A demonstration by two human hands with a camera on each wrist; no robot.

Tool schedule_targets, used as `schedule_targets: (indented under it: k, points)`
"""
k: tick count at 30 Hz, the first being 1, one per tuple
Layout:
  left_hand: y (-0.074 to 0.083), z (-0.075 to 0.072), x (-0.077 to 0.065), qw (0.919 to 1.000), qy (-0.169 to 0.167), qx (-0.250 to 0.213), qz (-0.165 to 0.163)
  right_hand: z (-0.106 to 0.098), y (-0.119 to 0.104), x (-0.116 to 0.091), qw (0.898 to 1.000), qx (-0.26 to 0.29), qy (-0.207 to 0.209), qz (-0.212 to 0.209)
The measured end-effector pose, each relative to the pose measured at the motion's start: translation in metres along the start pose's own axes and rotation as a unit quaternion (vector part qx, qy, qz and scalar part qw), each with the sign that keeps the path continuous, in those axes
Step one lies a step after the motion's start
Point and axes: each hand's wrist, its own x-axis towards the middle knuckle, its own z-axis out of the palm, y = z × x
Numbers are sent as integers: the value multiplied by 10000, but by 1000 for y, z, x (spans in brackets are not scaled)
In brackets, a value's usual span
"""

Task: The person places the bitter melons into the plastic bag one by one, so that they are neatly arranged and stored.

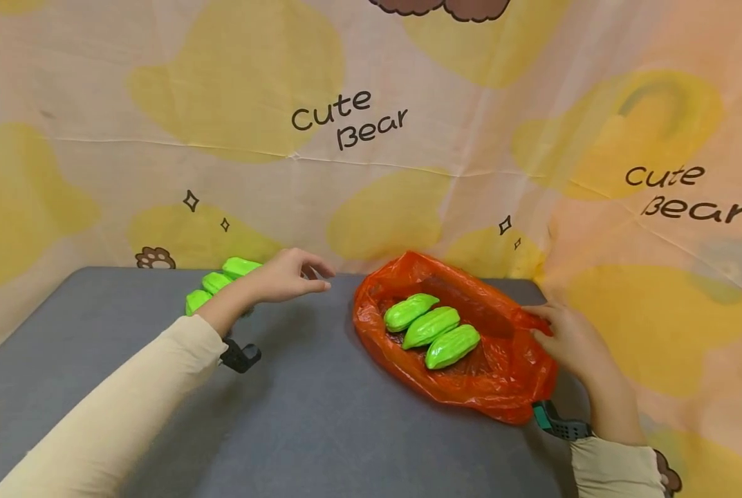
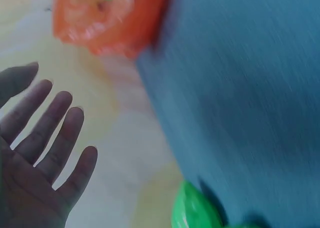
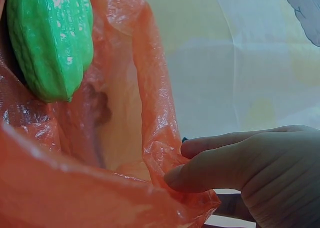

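Note:
A red plastic bag (image 1: 371,304) lies with its mouth wide and rim folded back. Inside it sit three bright green ribbed gourds (image 1: 431,327), side by side, like bitter melons. My right hand (image 1: 572,342) pinches the bag's right rim between thumb and fingers, as the right wrist view shows close up. My left hand (image 1: 290,275) hovers between the bag and more green gourds (image 1: 215,282) at the back left. Nothing is in its palm; in the left wrist view its fingers (image 2: 59,145) are spread. My left forearm partly hides the gourds behind it.
Both hands are over a grey table (image 1: 346,443). A patterned cloth (image 1: 252,180) with yellow patches and lettering hangs right behind the table and along its right side. Each wrist wears a dark strap mount, the left one (image 1: 241,355) hanging below the wrist.

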Motion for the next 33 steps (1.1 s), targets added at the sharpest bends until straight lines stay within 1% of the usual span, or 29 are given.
schedule_targets:
  k: [3, 5, 10, 14, 17, 21, 27, 33]
  points:
    - [-12, -10, -2, 9997, -186, 76, -150, 0, 1, 0, 10000, 26, -2, -11]
    - [-19, -17, -4, 9994, -234, 118, -214, 0, 1, 0, 10000, -2, 0, -23]
    - [-39, -35, -6, 9989, -170, 281, -322, 1, 0, 1, 10000, -60, 1, -51]
    - [-54, -48, -8, 9968, -185, 499, -597, 2, 0, 2, 9999, -77, 29, -68]
    - [-65, -56, -10, 9937, -187, 762, -796, 3, 0, 2, 10000, -80, 10, -44]
    - [-74, -64, -10, 9905, -194, 972, -950, 4, 1, 1, 10000, -72, -33, 9]
    - [-83, -71, -8, 9859, -282, 1283, -1040, 4, 3, -2, 10000, -64, -7, 47]
    - [-88, -73, -9, 9830, -526, 1277, -1212, 4, 3, -1, 9998, -55, -91, 162]
